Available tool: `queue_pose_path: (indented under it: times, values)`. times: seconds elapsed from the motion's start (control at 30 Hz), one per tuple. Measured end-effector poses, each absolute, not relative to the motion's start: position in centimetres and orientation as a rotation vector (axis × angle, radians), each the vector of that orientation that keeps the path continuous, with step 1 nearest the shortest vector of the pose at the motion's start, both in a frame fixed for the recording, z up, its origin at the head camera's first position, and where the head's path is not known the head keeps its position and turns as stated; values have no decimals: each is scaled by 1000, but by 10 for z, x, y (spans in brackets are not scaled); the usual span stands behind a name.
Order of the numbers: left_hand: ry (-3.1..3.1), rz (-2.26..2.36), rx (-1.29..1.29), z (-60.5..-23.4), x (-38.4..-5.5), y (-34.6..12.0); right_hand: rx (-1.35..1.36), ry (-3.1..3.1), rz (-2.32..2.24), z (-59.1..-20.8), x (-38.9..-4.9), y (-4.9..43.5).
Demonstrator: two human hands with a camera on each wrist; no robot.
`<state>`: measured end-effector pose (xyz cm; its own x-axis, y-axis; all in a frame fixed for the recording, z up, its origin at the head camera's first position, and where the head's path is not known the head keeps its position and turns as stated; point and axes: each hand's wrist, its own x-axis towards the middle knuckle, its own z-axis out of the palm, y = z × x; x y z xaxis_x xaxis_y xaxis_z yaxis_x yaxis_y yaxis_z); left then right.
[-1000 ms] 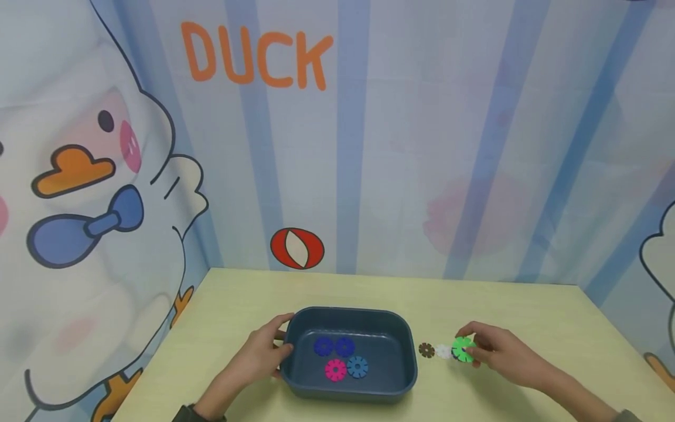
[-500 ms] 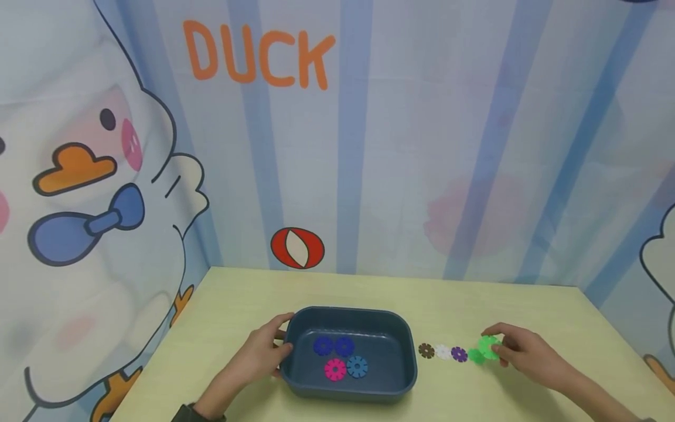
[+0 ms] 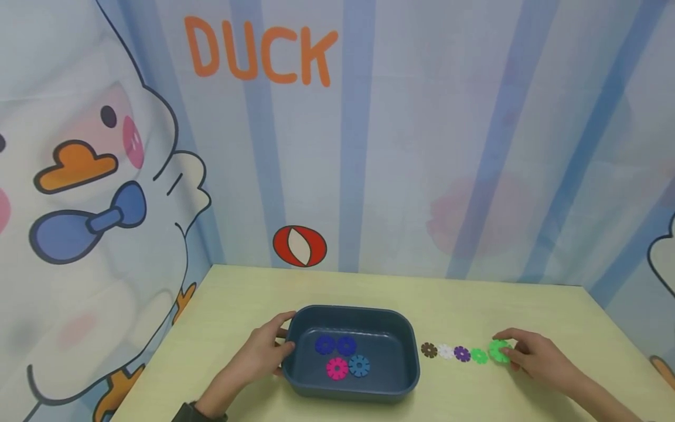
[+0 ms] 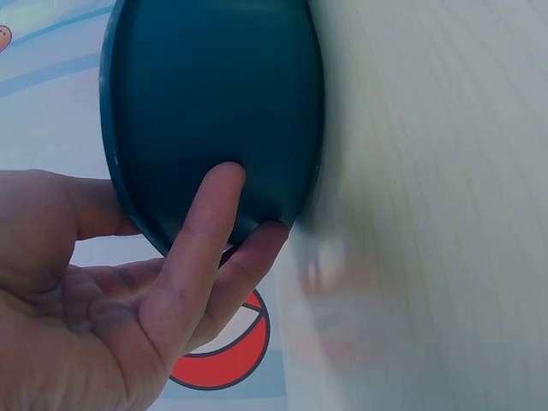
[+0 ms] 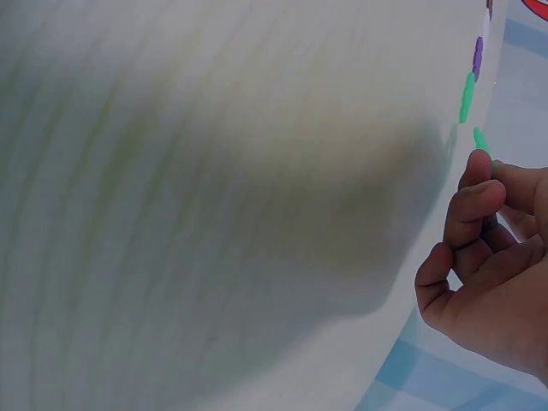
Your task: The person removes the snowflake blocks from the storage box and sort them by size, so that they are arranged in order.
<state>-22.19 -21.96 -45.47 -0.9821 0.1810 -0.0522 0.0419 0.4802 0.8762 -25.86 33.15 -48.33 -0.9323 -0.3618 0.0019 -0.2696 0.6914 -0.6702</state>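
My left hand (image 3: pixel 262 353) grips the left end of a dark blue plastic tub (image 3: pixel 350 394), fingers against its outer end wall in the left wrist view. Inside the tub lie two dark blue notched discs (image 3: pixel 345 346), a pink notched disc (image 3: pixel 337 368) and a lighter blue one. My right hand (image 3: pixel 539 358) pinches a bright green notched disc (image 3: pixel 498 351) between thumb and fingers. It is at the right end of a row on the table: a brown disc (image 3: pixel 429 350), a white disc (image 3: pixel 445 351), a purple disc (image 3: pixel 462 354) and another green disc (image 3: pixel 479 356).
The pale yellow tabletop (image 3: pixel 274 287) carries everything. Behind it hangs a striped fabric backdrop (image 3: pixel 401 146) printed with a duck, lettering and a red ball. The tub's right wall stands close to the brown disc.
My right hand has moved right along the row with the bright green disc and lower to the table, uncovering the purple and the other green disc. My left hand stays on the tub.
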Motion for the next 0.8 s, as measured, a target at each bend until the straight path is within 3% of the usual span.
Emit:
queue_pose_path:
  times: [0.8]
  values:
    - [2594, 1509, 204, -457, -223, -220, -453, 2796, -992, -494, -259, 328]
